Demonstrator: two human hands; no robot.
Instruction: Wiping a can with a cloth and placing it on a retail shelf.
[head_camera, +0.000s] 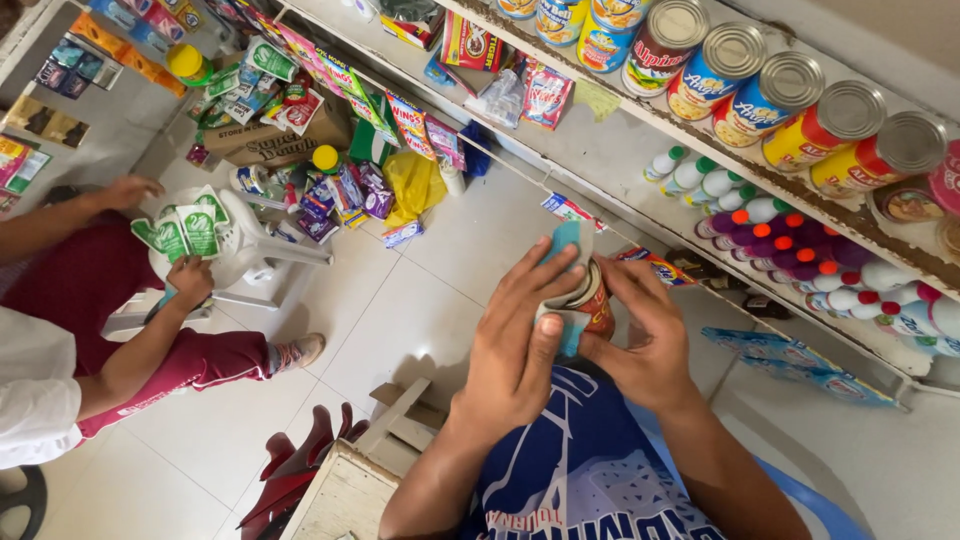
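Hands at frame centre: left hand (515, 350) presses a blue cloth (566, 240) onto a can (592, 300); right hand (640, 345) fingers clamp the can, tilted toward upper left.

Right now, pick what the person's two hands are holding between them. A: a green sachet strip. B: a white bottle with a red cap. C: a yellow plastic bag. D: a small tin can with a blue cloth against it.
D: the left hand and right hand clasp a small tin can, with a blue cloth folded over its top and side.
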